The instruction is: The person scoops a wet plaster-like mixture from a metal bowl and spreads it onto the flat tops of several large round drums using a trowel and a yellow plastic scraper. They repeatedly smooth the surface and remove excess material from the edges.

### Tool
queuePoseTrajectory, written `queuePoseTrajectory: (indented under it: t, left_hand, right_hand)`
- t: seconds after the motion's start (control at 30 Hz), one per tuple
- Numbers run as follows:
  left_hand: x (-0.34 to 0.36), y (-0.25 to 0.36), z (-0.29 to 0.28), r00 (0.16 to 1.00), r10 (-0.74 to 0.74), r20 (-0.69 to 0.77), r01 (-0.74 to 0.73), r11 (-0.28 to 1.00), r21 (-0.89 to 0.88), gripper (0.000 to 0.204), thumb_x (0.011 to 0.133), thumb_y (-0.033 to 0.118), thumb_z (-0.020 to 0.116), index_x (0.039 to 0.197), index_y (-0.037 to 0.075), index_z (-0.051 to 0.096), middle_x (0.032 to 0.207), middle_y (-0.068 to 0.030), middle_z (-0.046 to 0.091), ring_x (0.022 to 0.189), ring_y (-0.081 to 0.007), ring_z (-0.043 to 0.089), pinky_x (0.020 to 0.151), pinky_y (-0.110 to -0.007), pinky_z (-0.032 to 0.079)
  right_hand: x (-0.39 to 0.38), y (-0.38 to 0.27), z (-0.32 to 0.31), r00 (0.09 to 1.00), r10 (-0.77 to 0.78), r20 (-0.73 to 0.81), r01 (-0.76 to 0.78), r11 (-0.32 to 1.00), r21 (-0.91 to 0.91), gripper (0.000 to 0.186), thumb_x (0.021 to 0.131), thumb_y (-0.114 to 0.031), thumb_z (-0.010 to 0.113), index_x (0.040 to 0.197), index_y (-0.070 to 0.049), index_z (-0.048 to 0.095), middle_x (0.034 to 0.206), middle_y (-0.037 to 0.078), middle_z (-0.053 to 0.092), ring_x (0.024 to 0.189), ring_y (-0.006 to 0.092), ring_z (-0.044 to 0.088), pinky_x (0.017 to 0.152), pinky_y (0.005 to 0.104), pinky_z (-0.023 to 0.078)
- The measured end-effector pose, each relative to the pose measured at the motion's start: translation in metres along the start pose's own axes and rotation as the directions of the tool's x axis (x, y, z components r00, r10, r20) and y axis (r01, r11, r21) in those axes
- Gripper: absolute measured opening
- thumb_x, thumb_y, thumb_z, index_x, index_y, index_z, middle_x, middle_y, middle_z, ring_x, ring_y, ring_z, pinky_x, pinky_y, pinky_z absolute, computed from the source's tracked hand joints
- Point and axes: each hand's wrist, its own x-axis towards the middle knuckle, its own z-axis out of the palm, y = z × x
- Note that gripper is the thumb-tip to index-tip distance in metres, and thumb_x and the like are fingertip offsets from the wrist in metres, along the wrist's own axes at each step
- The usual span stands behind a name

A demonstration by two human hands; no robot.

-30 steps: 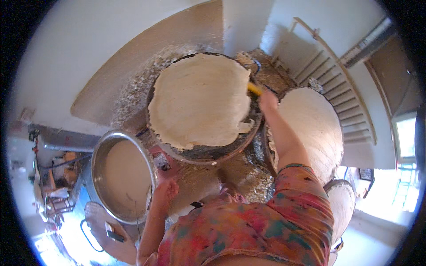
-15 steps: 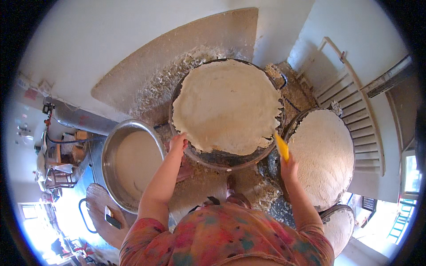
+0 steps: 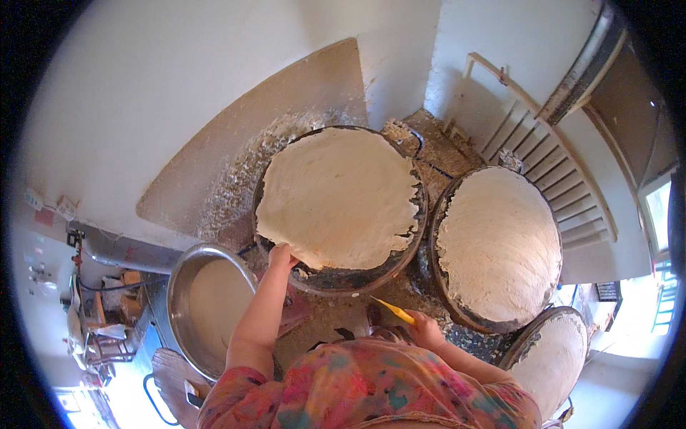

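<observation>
- Basin (image 3: 179, 297), far left
- Left hand (image 3: 282, 257) partly hiding pale sheet (image 3: 339, 193), near left — cannot tell grip
- Right hand (image 3: 426, 330) — grip clamped on yellow tool (image 3: 393, 309)
- Second sheet (image 3: 500, 247), right

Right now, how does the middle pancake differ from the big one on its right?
The middle pancake has the left hand at its near edge; the right pancake has no hand on it. The middle pancake looks smoother, while the right pancake shows streaky ridges. Both are pale, with uneven edges.
</observation>
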Motion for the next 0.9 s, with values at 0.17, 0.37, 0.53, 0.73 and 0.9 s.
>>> queuePoseTrajectory:
  t: [0.17, 0.37, 0.53, 0.73, 0.9]
  left_hand:
    - [-0.033, 0.058, 0.040, 0.955, 0.281, 0.092, -0.279, 0.960, -0.033, 0.023, 0.084, 0.015, 0.047, 0.105, 0.005, 0.048, 0.095, -0.0080, 0.056, 0.080, -0.0184, 0.058, 0.061, -0.030, 0.050]
    - [-0.095, 0.120, 0.043, 0.852, 0.506, 0.136, -0.460, 0.847, -0.267, 0.022, 0.084, 0.016, 0.048, 0.104, 0.006, 0.049, 0.093, -0.0043, 0.056, 0.077, -0.0156, 0.057, 0.059, -0.027, 0.048]
    - [-0.076, 0.077, 0.007, 0.937, 0.339, 0.085, -0.291, 0.892, -0.347, 0.020, 0.084, 0.013, 0.047, 0.102, 0.007, 0.049, 0.093, -0.0043, 0.057, 0.076, -0.0153, 0.057, 0.057, -0.029, 0.049]
    - [-0.024, -0.029, -0.010, 0.991, 0.089, 0.095, -0.058, 0.954, -0.294, 0.017, 0.085, 0.015, 0.045, 0.100, 0.008, 0.050, 0.092, -0.0054, 0.058, 0.078, -0.0189, 0.059, 0.060, -0.033, 0.051]
    - [-0.051, -0.073, -0.045, 0.991, 0.027, 0.129, -0.009, 0.990, -0.140, 0.016, 0.085, 0.016, 0.045, 0.098, 0.007, 0.049, 0.093, -0.0086, 0.056, 0.079, -0.0200, 0.057, 0.062, -0.035, 0.051]
  right_hand:
    - [0.001, 0.002, -0.005, 0.997, 0.080, -0.010, -0.080, 0.996, -0.032, 0.032, 0.076, -0.010, 0.052, 0.107, -0.003, 0.050, 0.092, 0.020, 0.057, 0.082, 0.0366, 0.056, 0.070, 0.0413, 0.046]
    - [-0.008, -0.001, -0.006, 0.989, 0.150, -0.014, -0.150, 0.988, -0.023, 0.031, 0.077, -0.012, 0.050, 0.108, -0.004, 0.051, 0.090, 0.021, 0.057, 0.082, 0.0369, 0.056, 0.069, 0.0420, 0.047]
    - [-0.027, 0.003, 0.004, 0.990, 0.143, 0.005, -0.142, 0.990, -0.023, 0.037, 0.074, -0.021, 0.056, 0.107, -0.005, 0.051, 0.091, 0.021, 0.057, 0.083, 0.0370, 0.056, 0.070, 0.0422, 0.047]
    - [-0.042, 0.014, 0.022, 0.990, 0.139, -0.009, -0.139, 0.988, -0.059, 0.026, 0.074, -0.029, 0.058, 0.083, -0.005, 0.056, 0.069, 0.018, 0.057, 0.066, 0.0367, 0.057, 0.057, 0.0435, 0.046]
    - [-0.051, 0.017, 0.034, 0.973, 0.214, 0.082, -0.188, 0.952, -0.242, 0.026, 0.070, -0.030, 0.061, 0.072, -0.004, 0.057, 0.069, 0.017, 0.057, 0.068, 0.0346, 0.057, 0.061, 0.0422, 0.046]
